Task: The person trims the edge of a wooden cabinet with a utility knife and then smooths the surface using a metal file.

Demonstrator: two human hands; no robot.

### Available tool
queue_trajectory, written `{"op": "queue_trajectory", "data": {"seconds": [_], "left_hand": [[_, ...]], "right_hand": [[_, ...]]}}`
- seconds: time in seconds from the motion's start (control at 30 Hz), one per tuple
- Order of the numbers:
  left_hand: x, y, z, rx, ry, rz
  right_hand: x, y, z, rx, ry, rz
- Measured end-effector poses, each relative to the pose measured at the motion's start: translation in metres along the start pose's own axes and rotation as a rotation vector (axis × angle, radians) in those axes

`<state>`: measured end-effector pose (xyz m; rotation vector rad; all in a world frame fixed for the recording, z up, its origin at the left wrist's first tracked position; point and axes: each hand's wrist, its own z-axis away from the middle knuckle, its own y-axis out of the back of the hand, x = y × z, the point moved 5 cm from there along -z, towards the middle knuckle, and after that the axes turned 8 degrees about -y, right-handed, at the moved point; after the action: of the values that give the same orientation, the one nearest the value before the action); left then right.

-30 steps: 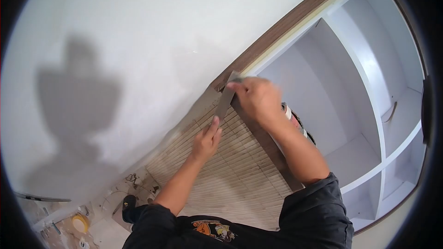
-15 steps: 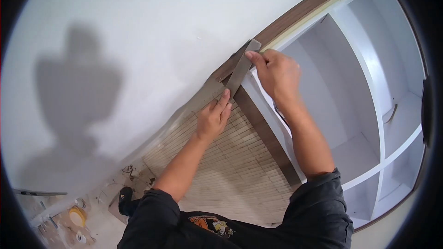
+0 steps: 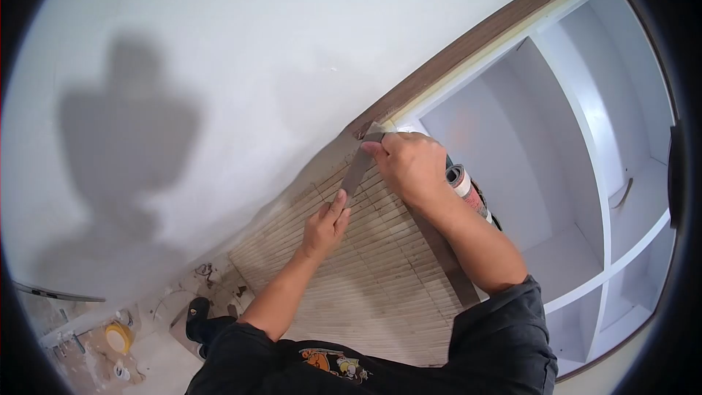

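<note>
Both hands have moved back down the brown trim (image 3: 450,58), bringing the flat strip (image 3: 357,174) to its lower end, so contact there seems to matter now. The right hand (image 3: 413,164) is curled closed around the strip's upper end; the left hand (image 3: 323,228), loosely closed, pinches the lower end. Below lies the ribbed panel (image 3: 351,278); beside the right forearm, a roll (image 3: 462,181) has come back into view in the white shelving (image 3: 567,88).

Open air lies over the ribbed beige panel (image 3: 365,278); the brown wood-grain edge strip (image 3: 457,51) and white shelf divider (image 3: 570,102) block sideways passage.
</note>
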<state>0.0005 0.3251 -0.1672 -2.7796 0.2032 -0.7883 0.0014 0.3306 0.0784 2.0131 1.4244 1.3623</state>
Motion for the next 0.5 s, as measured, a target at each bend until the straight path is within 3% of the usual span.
{"op": "queue_trajectory", "data": {"seconds": [0.07, 0.13, 0.23, 0.33, 0.43, 0.5], "left_hand": [[-0.006, -0.007, 0.008, -0.032, 0.032, 0.023], [0.006, -0.011, -0.043, -0.032, 0.029, 0.064], [0.007, -0.012, -0.050, 0.011, -0.050, 0.041], [-0.003, -0.003, 0.007, 0.067, 0.026, 0.021], [0.002, 0.000, 0.000, -0.014, 0.083, 0.033], [0.001, -0.009, -0.030, 0.023, 0.025, 0.032]], "right_hand": [[0.008, 0.009, -0.011, 0.104, -0.029, -0.033], [0.015, 0.029, -0.026, 0.180, -0.071, -0.007], [0.015, 0.040, -0.029, 0.166, -0.165, 0.060], [-0.006, 0.005, -0.007, 0.146, 0.086, -0.011], [-0.009, 0.005, -0.012, 0.109, 0.074, -0.030], [0.005, 0.021, -0.021, 0.097, -0.045, -0.002]]}}
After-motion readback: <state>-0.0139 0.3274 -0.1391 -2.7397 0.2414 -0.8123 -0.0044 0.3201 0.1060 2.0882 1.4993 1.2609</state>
